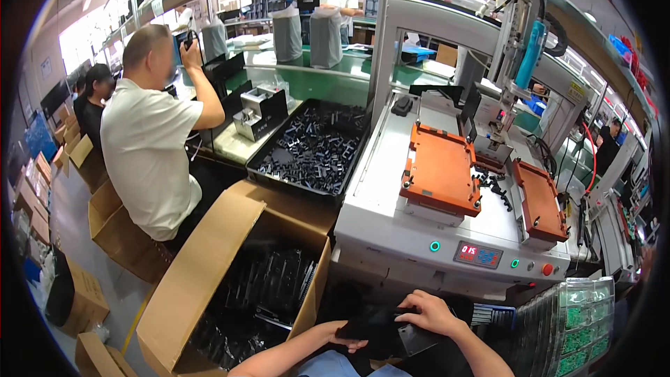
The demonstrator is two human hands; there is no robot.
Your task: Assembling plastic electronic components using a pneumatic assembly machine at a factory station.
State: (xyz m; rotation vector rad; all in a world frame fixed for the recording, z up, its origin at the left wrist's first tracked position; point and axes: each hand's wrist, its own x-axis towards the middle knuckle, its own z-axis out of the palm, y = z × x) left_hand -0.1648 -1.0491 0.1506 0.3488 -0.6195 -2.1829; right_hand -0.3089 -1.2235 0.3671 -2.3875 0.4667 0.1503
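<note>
Low in front of me, close to my body, is a dark flat plastic part [377, 327]; its exact kind does not show against the dark background. My left hand [347, 338] grips its left end, with the fingers curled beneath. From above, my right hand [431, 314] pinches the part's right side with bent fingers. A glossy dark grey surface [417, 340] shows just below the right fingers; I cannot tell whether it belongs to the same part. To the left of my hands, an open cardboard box [202, 265] holds many black plastic parts [269, 283].
A white bench machine [377, 234] with two orange fixture plates [440, 167] [541, 199] stands ahead. Left of it lies a black tray [262, 171] of small black pieces. Clear trays with green parts [583, 321] are stacked at right. A co-worker [150, 129] sits at left.
</note>
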